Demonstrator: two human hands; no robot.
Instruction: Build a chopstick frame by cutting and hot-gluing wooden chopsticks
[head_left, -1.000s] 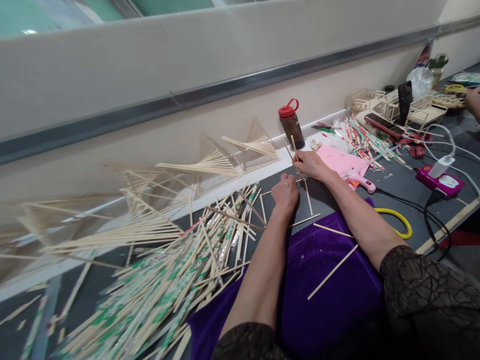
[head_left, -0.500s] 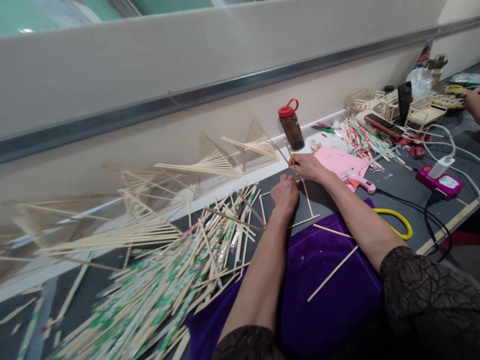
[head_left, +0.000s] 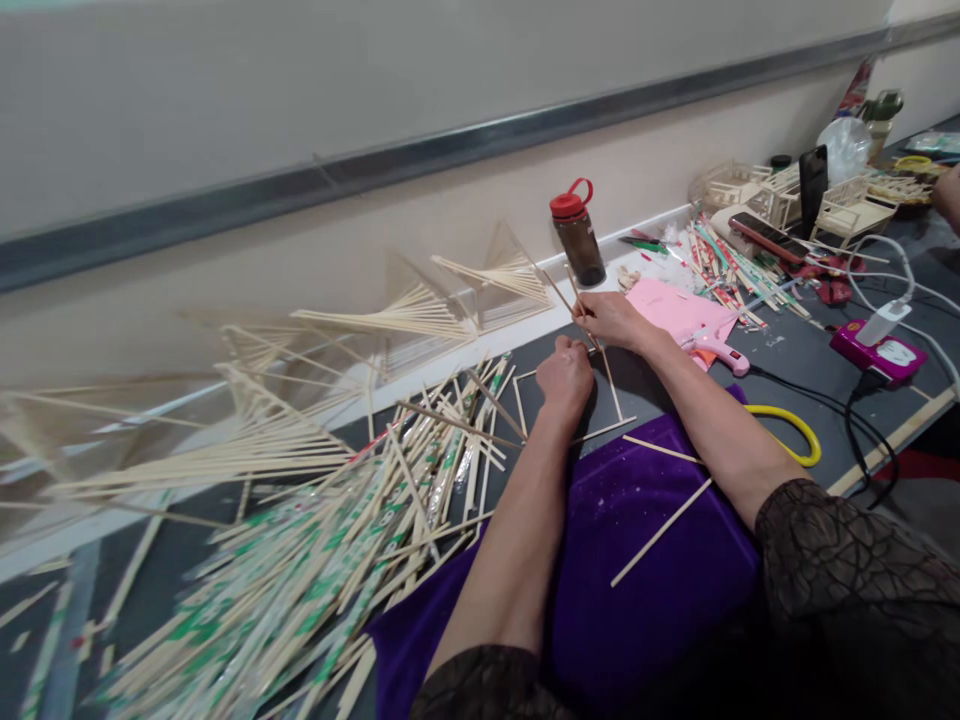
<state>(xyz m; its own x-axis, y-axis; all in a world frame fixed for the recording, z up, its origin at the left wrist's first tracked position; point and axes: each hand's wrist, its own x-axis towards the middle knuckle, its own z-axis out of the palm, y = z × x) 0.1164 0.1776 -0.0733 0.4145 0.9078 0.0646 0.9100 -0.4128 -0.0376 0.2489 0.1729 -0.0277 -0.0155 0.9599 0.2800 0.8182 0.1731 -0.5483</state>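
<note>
My right hand (head_left: 609, 318) is closed on thin wooden sticks like chopsticks, their tips rising above its fingers. Below it, a slanted stick (head_left: 611, 385) meets another stick lying on the grey tabletop, part of an open stick frame. My left hand (head_left: 566, 378), curled shut, sits just left of the right one at the same frame; its fingertips are mostly hidden, but they seem to pinch a stick there. Beside my left wrist spreads a pile of chopsticks (head_left: 322, 560), many in green-printed wrappers. Two loose sticks lie on the purple cloth (head_left: 592, 610) between my forearms.
Fanned stick structures (head_left: 262, 450) stand along the wall. A red-lidded bottle (head_left: 581, 245) is behind my hands. To the right are a pink glue gun (head_left: 718, 352), a yellow handle loop (head_left: 808, 440), a purple power socket (head_left: 877, 350) with cables, and small wooden models (head_left: 851, 210). Another person's hand (head_left: 948, 193) shows far right.
The view has tilted down and shifted slightly, so things sit a little higher and farther left in the picture. Both hands keep nearly the same hold at the frame.
</note>
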